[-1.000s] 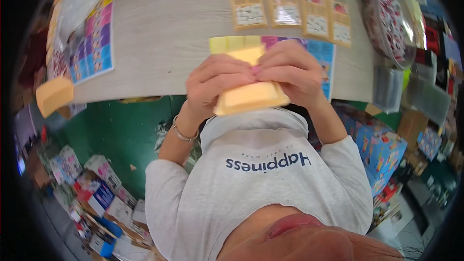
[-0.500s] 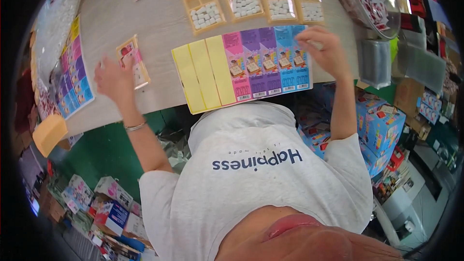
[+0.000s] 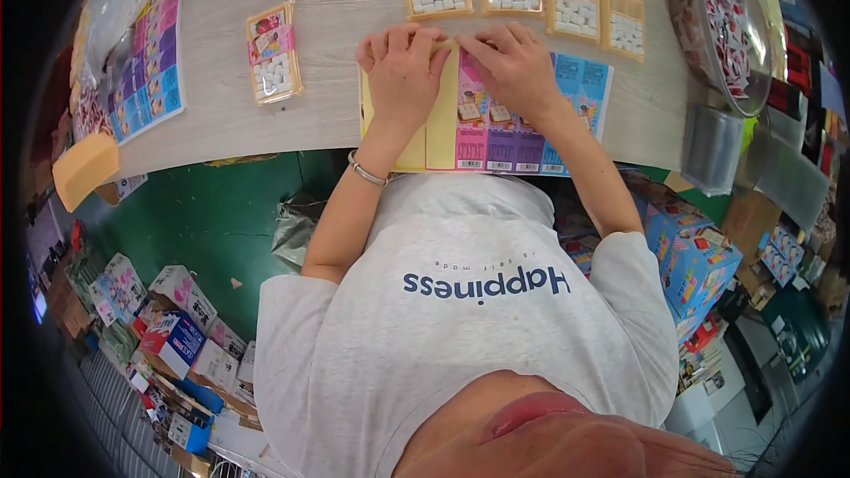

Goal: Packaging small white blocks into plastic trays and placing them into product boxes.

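Note:
A sheet of colourful labels [image 3: 575, 80] lies along the table's near edge. Its left part is bare yellow backing [image 3: 440, 128]; pink, purple and blue labels cover the rest. At the sheet's far edge, my left hand [image 3: 403, 66] has curled fingers pinching the backing. Close beside it my right hand [image 3: 513, 71] bends over the labels, its thumb and fingertips pinched at the top of the pink label [image 3: 470, 128]. Whether that label's corner is lifted cannot be made out. To the left lies a clear-wrapped tray [image 3: 273, 71] of white pieces with a pink label around it.
Several wrapped trays [image 3: 577, 11] of white pieces stand in a row beyond the sheet. A clear tub [image 3: 722, 35] of red-and-white packets is at the right. Another label sheet [image 3: 155, 62] lies at the far left, near a yellow tray [image 3: 86, 170] at the table edge.
My left hand has left the wrapped tray and come to the label sheet. My right hand has moved left from the sheet's right edge; both now meet at its far edge.

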Available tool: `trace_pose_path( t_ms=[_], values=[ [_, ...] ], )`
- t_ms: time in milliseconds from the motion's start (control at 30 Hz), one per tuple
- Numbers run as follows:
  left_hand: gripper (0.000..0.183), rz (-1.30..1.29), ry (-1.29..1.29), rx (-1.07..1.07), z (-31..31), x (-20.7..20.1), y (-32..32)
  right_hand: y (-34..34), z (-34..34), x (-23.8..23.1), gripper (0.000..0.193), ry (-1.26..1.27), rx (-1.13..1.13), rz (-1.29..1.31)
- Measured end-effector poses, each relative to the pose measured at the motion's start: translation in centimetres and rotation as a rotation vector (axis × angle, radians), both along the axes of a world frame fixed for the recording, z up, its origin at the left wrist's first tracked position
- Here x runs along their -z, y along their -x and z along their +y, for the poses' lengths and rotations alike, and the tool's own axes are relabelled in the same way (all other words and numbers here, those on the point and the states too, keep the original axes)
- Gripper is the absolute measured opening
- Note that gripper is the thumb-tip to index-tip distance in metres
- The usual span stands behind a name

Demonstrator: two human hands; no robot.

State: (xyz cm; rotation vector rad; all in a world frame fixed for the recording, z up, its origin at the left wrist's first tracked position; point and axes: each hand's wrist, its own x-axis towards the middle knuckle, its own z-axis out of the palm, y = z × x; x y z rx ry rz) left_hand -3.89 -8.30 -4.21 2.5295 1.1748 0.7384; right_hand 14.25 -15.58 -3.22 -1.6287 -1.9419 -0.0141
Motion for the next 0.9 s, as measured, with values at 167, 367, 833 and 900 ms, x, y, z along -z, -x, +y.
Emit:
trace_pose_path(
  t_ms=[167, 367, 833, 900],
  values=[
    [0.015, -0.026, -0.009, -0.02, -0.2, 0.3, 0.0, -1.4, -0.4, 0.1, 0.03, 0.004, -0.114, 0.01],
    [0.013, -0.036, -0.016, -0.036, -0.4, 0.2, -0.1, -0.9, 0.5, -0.7, 0.032, -0.044, -0.061, -0.008],
    [0.019, -0.039, 0.06, 0.027, 0.4, -1.3, 0.5, -0.7, 0.4, -0.8, 0.024, 0.146, -0.098, 0.07],
    [0.016, -0.025, 0.115, 0.152, 0.4, -1.7, 0.6, -0.8, 0.5, -0.6, 0.024, 0.168, -0.114, 0.108]
  ],
)
